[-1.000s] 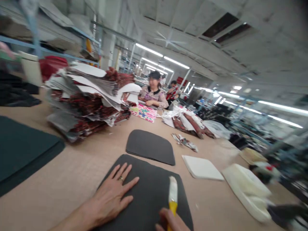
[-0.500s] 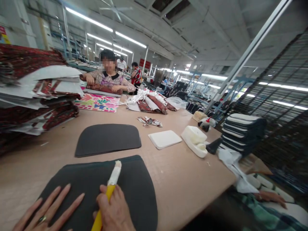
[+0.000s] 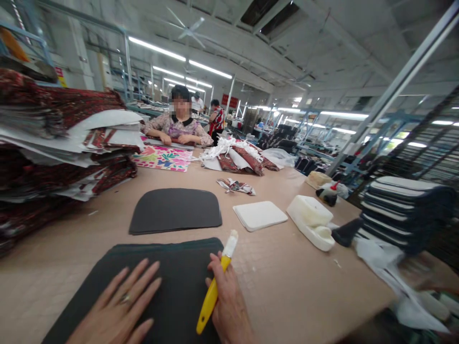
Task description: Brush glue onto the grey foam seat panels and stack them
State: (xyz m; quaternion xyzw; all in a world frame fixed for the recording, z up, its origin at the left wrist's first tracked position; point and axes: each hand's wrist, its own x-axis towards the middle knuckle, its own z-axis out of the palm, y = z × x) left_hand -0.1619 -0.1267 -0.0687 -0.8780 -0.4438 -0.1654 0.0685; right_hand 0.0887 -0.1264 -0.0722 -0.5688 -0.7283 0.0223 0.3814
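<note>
While the large dark panel (image 3: 179, 282) lies on the brown table (image 3: 294, 282) closest to the wearer, other things crowd around it. Just beyond its far edge, with a strip of bare tabletop between, is a smaller dark panel (image 3: 175, 210) with a rounded outline. Beyond it to the right lies a white pad (image 3: 260, 215), and farther right of the panel sits a cream-coloured container (image 3: 310, 220). A crumpled scrap of patterned cloth (image 3: 236, 187) is farther beyond it than the white pad, and past that lies a bundle of patterned pieces (image 3: 247, 160). To its far left rises a tall, uneven pile of patterned material (image 3: 64, 148); well to its right stands a stack of dark and white pads (image 3: 398, 210). Well beyond it, a person (image 3: 184, 126) sits behind a flowered sheet (image 3: 165, 158).

The left hand (image 3: 124, 306) lies palm down on the large dark panel, fingers spread, gripping nothing and covering part of its surface. At the panel's right edge, the right hand (image 3: 229, 298) is curled around a yellow-handled brush (image 3: 210, 303). The brush slants across the fingers, its pale bristles pointing away past the panel's far right corner; whether they touch anything cannot be told.
</note>
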